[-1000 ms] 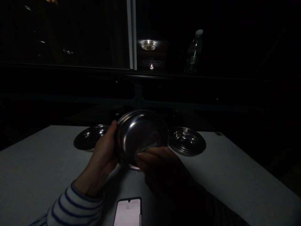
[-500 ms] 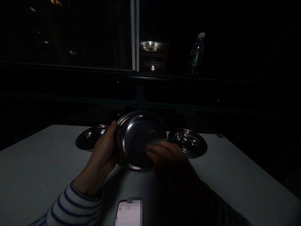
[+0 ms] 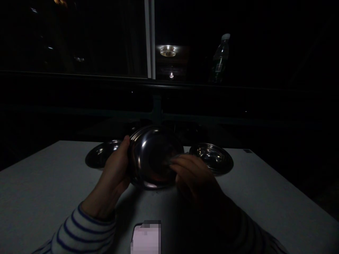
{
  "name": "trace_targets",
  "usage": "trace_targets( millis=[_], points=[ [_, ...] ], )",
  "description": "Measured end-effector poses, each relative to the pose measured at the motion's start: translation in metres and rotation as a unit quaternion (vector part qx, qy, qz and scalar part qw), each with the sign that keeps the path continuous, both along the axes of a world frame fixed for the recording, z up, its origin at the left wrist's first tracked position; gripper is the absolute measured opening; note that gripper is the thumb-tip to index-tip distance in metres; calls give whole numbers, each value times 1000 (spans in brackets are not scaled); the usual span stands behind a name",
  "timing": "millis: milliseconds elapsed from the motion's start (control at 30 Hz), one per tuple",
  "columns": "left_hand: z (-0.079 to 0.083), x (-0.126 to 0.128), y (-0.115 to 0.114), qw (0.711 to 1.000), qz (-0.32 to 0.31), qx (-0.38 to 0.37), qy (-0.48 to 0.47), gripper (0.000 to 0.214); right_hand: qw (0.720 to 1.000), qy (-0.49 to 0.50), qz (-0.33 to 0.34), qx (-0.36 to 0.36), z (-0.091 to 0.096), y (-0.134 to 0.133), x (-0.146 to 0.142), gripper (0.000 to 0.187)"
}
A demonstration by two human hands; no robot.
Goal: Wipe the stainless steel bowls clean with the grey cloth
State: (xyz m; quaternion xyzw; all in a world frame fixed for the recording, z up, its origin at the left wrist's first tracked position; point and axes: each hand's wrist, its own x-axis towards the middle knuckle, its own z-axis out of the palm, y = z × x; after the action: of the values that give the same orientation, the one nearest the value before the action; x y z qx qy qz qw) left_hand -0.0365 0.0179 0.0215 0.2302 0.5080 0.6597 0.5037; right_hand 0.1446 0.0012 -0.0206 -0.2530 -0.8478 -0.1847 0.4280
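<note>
A shiny stainless steel bowl [image 3: 156, 151] is tilted up over the table, its rounded face towards me. My left hand [image 3: 118, 165] grips its left edge, thumb uppermost and the other fingers mostly hidden behind. Against the right side of the bowl, my right hand [image 3: 192, 173] has its fingers pressed together. A pale, thin bit of something shows at those fingertips, too dark and blurred to name. Two more steel bowls rest on the table, one bowl [image 3: 97, 155] behind my left hand and another bowl [image 3: 212, 158] behind my right.
A phone [image 3: 147, 238] with a lit, pixelated screen lies on the white table [image 3: 53, 197] near me. Beyond the table, a plastic bottle [image 3: 221, 58] with a white cap stands by a dark window. The table's right edge slopes away into darkness.
My right hand has shifted slightly up and to the right across the bowl. The bowl has turned a little, while my left hand keeps its grip.
</note>
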Motion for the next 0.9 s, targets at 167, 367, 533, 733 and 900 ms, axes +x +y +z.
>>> trace_targets(
  millis=[167, 367, 533, 733, 900],
  points=[
    [-6, 8, -2, 999, -18, -18, 23, 21, 1000, 18, -14, -4, -4, 2, 1, 22],
    [-6, 14, -5, 998, -43, -23, 29, 22, 1000, 6, 22, -6, -5, -1, -5, 22],
    [-8, 12, -4, 997, -45, -28, 48, 23, 1000, 7, 8, -7, -9, -3, -9, 24],
    [-11, 9, -4, 994, -78, -24, 72, 25, 1000, 16, -8, -7, -6, -1, -4, 23],
    [-10, 11, -6, 994, -77, -22, 69, 25, 998, 47, -47, -21, 0, 1, 3, 23]
  ],
)
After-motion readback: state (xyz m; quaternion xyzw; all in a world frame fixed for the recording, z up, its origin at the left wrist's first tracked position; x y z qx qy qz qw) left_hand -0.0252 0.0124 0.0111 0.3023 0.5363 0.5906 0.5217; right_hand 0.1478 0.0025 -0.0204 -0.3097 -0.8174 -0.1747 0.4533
